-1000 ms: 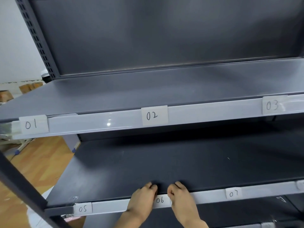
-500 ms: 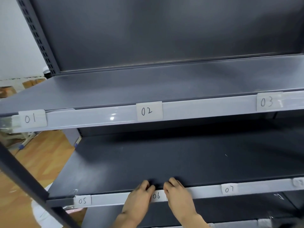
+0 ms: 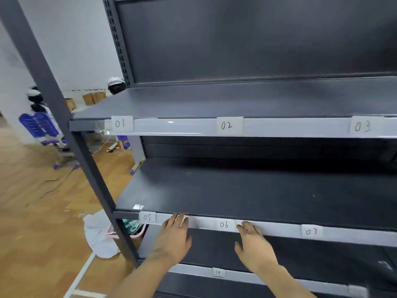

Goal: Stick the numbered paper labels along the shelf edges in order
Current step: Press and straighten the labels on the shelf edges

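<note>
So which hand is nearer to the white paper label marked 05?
Left. The left hand is just right of the white paper label marked 05; the right hand lies beyond label 06.

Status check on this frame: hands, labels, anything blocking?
Left hand flat on the middle shelf edge, holding nothing. Right hand likewise, fingertips beside label 06. Label 05 and label 07 stuck. Nothing blocking.
</note>
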